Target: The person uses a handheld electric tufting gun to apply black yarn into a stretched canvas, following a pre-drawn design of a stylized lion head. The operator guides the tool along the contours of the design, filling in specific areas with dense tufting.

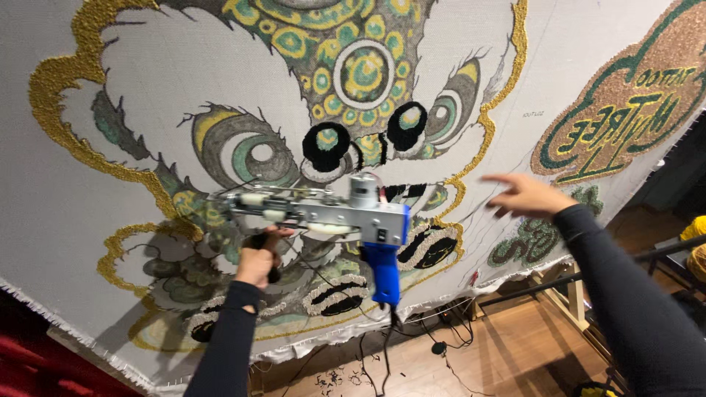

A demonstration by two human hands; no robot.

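A tufting gun (331, 215) with a silver metal body and a blue grip hangs in front of a large stretched canvas (220, 88) bearing a partly tufted lion-like face in gold, green, grey and black. My left hand (259, 259) is shut on the gun's black front handle, holding it up against the cloth. The blue grip points down with a cord trailing from it. My right hand (523, 195) hovers to the right with fingers spread, close to the canvas and holding nothing.
A second tufted patch (625, 95) in tan and green sits at the upper right of the cloth. Below are a wooden floor with cables (434, 345) and yarn scraps, a wooden frame leg (573, 294), and yellow yarn (695, 239) at the right edge.
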